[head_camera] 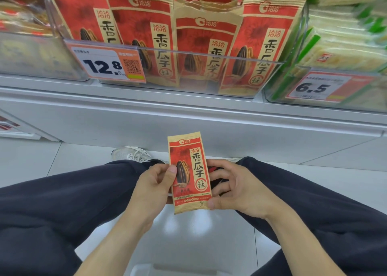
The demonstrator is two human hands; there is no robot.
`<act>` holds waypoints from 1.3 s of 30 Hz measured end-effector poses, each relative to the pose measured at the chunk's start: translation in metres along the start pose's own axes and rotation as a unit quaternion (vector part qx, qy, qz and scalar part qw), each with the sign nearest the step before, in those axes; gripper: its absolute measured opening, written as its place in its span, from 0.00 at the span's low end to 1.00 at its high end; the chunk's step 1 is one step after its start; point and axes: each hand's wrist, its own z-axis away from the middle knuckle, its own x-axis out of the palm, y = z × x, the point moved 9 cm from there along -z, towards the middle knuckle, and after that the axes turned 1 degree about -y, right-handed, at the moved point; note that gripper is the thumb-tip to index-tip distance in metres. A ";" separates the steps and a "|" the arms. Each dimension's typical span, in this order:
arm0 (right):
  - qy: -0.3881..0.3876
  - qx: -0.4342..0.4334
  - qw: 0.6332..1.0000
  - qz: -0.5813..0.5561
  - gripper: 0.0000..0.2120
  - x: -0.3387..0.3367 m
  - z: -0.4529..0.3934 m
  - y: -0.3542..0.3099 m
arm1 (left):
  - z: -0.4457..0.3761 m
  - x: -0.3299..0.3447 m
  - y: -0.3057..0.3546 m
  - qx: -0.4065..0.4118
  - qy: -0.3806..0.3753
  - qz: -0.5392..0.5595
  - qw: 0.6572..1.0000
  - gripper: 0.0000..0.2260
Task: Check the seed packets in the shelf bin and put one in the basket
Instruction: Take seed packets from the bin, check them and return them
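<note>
Seed packet [189,172] was up in both hands, held upright over the floor between the person's knees, its red-and-tan front with the big sunflower seed facing the camera. Left hand [156,184] pinched the left edge, thumb on the front and fingers curled behind. Right hand [234,188] gripped the lower right corner, thumb pressed on the front, the other fingers bent behind the packet's right edge.

Up on the shelf [188,108], the clear shelf bin [209,54] stood packed with the same packets [266,43], upright and leaning: four fronts showed across the first row, with more tops crowding behind, too overlapped to count. An orange price tag [106,63] reading 12.8 hung on the bin's left front. To the right, a second clear bin [278,87] held pale green-edged packs [343,51], tagged 6.5 [322,87]. A blurred bin [35,53] sat to the left, contents unclear. One white sneaker [130,153] showed on the tiled floor [31,160].
</note>
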 end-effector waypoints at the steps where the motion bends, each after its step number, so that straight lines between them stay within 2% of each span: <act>1: -0.003 0.002 1.000 0.012 0.40 0.001 0.000 0.001 | 0.000 0.000 0.000 0.000 0.002 0.000 1.000 0.11; 8: -0.001 0.007 0.997 0.075 0.43 0.004 -0.001 0.003 | 0.003 0.001 0.004 0.020 0.015 -0.018 1.000 0.10; 12: 0.056 -0.019 0.991 0.119 0.38 -0.003 -0.001 0.003 | 0.004 0.001 0.014 0.091 0.034 -0.080 0.992 0.06; 15: 0.123 -0.025 0.991 0.053 0.35 -0.012 -0.001 0.002 | 0.010 0.009 0.018 0.142 0.024 -0.157 0.977 0.05; 18: 0.144 -0.019 0.989 -0.005 0.27 -0.009 -0.002 0.004 | 0.018 0.025 0.021 0.182 -0.007 -0.236 0.954 0.06; 21: 0.161 0.011 0.985 -0.056 0.27 -0.008 -0.003 0.013 | 0.020 0.035 0.022 0.191 -0.039 -0.280 0.940 0.07; 24: 0.163 0.030 0.984 -0.072 0.30 -0.005 -0.004 0.019 | 0.020 0.040 0.021 0.195 -0.080 -0.273 0.939 0.12; 27: 0.141 0.043 0.986 -0.072 0.27 0.002 -0.007 0.021 | 0.021 0.040 0.022 0.196 -0.090 -0.239 0.947 0.19; 31: 0.107 0.029 0.992 -0.062 0.18 0.008 -0.010 0.018 | 0.019 0.032 0.025 0.178 -0.061 -0.184 0.965 0.14; 35: 0.083 0.010 0.995 -0.049 0.20 0.010 -0.010 0.014 | 0.016 0.026 0.024 0.148 -0.040 -0.132 0.979 0.11; 39: 0.079 0.005 0.996 -0.048 0.21 0.010 -0.010 0.015 | 0.019 0.027 0.028 0.164 -0.039 -0.139 0.976 0.11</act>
